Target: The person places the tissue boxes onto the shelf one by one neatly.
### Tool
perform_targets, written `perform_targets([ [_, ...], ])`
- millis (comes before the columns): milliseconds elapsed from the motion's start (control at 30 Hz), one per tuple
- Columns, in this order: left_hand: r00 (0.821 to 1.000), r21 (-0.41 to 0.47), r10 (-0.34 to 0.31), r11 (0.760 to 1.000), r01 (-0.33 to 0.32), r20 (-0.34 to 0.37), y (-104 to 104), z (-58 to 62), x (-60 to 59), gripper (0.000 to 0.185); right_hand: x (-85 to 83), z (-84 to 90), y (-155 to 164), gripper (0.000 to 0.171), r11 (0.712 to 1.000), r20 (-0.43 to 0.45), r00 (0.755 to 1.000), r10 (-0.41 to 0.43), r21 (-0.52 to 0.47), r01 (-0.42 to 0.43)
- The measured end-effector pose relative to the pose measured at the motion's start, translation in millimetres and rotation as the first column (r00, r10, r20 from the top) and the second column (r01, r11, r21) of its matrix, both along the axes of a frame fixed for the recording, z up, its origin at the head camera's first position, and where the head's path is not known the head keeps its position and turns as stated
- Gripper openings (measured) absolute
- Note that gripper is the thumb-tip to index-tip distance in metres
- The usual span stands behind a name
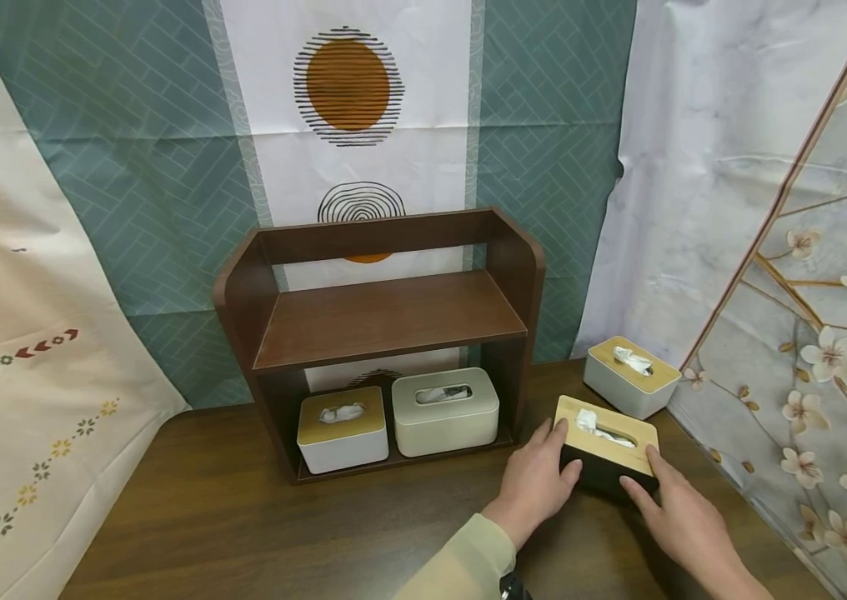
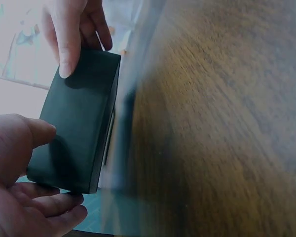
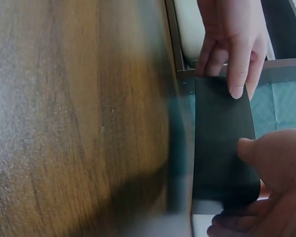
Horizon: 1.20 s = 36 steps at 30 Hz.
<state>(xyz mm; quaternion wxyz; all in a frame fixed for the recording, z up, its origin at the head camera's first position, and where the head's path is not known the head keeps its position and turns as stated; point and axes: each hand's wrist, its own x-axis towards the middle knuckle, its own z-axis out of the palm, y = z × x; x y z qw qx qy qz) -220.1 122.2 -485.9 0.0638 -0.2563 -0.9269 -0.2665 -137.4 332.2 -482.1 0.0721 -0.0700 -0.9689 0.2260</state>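
A tissue box [image 1: 605, 448] with a black body and a light wooden lid is held between my two hands, at the right side of the table. White tissue pokes from its oval slot. My left hand [image 1: 536, 477] grips one short end, its thumb on the black front. At the opposite end my right hand [image 1: 684, 518] grips it the same way. In the left wrist view the dark front of the tissue box [image 2: 76, 118] faces the camera, both thumbs against it. The right wrist view shows that black front [image 3: 219, 143] too.
Left of my hands stands a dark brown two-tier shelf [image 1: 393, 321]. Its lower tier holds a white tissue box with wooden lid [image 1: 344, 446] and a cream tissue box [image 1: 446, 429]. A grey-white wooden-lidded tissue box [image 1: 622, 387] sits behind the held one, near the right curtain [image 1: 806, 350].
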Motion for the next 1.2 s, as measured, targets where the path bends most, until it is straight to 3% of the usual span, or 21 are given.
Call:
perform_targets([
  [300,1.0,0.003,0.016,1.0,-0.016,-0.026,-5,7.5,10.4,0.064,3.2,8.5,-3,0.089,1.0,-0.004,1.0,-0.019,0.005,0.019],
  [567,0.991,-0.002,0.034,0.999,-0.034,-0.132,-13,12.2,20.9,0.057,8.5,17.0,-7,0.089,1.0,-0.018,1.0,-0.02,0.014,0.021],
  [900,0.961,0.024,0.06,0.998,-0.055,-0.271,-30,18.9,31.3,0.047,17.7,24.2,-18,0.084,1.0,-0.097,0.995,-0.005,-0.004,0.004],
  [1200,0.939,0.031,0.076,0.997,-0.07,-0.336,-45,25.8,40.0,0.045,24.1,31.3,-29,0.081,1.0,-0.141,0.99,0.012,0.0,-0.012],
])
